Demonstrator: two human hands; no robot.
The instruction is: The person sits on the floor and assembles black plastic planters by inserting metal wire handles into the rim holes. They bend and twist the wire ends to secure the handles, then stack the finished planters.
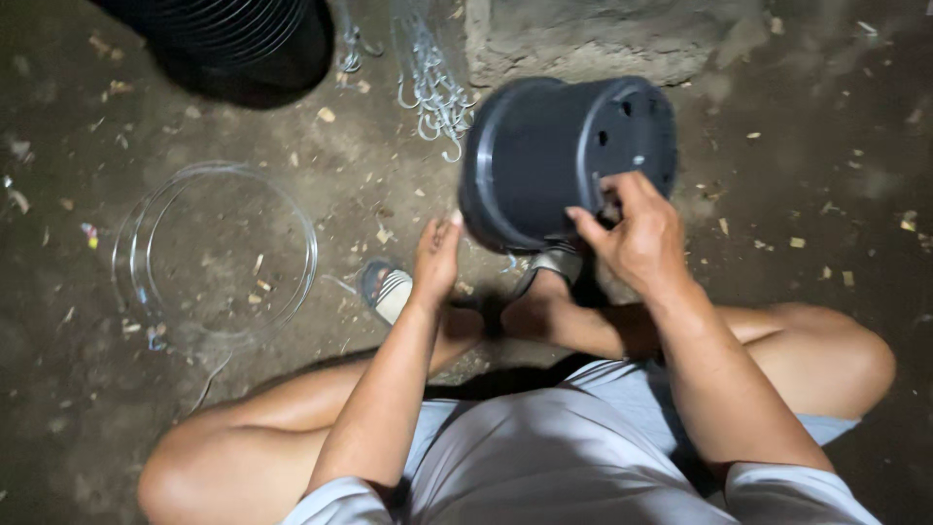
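**A:** Head view, item one?

**B:** I log a black plastic pot (559,156), tipped on its side, held above the ground in front of the seated person's knees. Its base, with drain holes, faces right; its rim faces left.

**A:** Hands?

**B:** Right hand (637,233): grasping the pot at its base edge, fingers curled against the bottom. Left hand (437,258): fingers extended, tips touching the pot's rim at the lower left, not wrapped around it; I would call it released rather than clenched.

**A:** Surroundings?

**B:** I list a coil of clear tubing (214,253) lying on the dirt floor (777,292), left of the hands and well apart from the pot. A bundle of metal wire hooks (432,87) lies beyond the pot, near its rim. A stack of black pots (233,39) sits at top left. A concrete block (603,39) lies behind the pot. A sandal (389,290) shows beneath the left hand.
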